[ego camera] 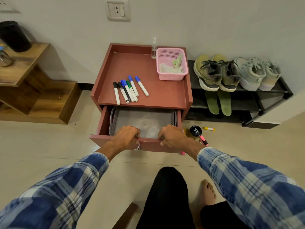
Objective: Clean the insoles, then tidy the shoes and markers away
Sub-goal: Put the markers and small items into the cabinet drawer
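Note:
Several whiteboard markers (127, 90) lie side by side on the red-brown bedside table (165, 96). Its drawer (102, 123) stands pulled out, with a grey perforated tray (115, 119) inside. My left hand (127, 135) and my right hand (171, 136) both grip the drawer's front edge, fingers curled over it. Olive-green shoes (214, 73) and pale grey shoes (257, 73) sit on the black shoe rack (280, 90). Two green insoles (218, 102) lean on the rack's lower shelf.
A pink basket (171, 76) with cloths and a clear spray bottle (154, 48) stand at the table's back right. On the floor right of the drawer lie a black-lidded jar (195, 130), a yellow highlighter (209, 128) and a pink highlighter (203, 140). Wooden shelving (38, 96) stands at left.

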